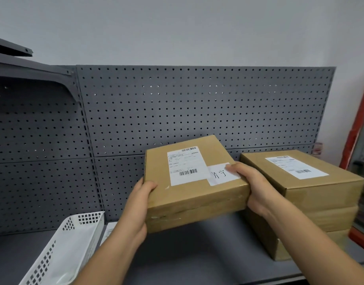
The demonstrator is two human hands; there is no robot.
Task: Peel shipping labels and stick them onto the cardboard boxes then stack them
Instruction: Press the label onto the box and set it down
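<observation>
Stacking step: both hands clamp the labelled box (194,183) in the air over the shelf (197,254), left hand (139,204) on its near-left corner, right hand (252,188) on its right end with the thumb on the small handwritten sticker (222,173). Label (186,165) is already on top, so peeling looks done for this one. Next move, as I read it: carry right, lift above the stack (308,194) just beside it, square the edges, lower flat, then let go.
</observation>
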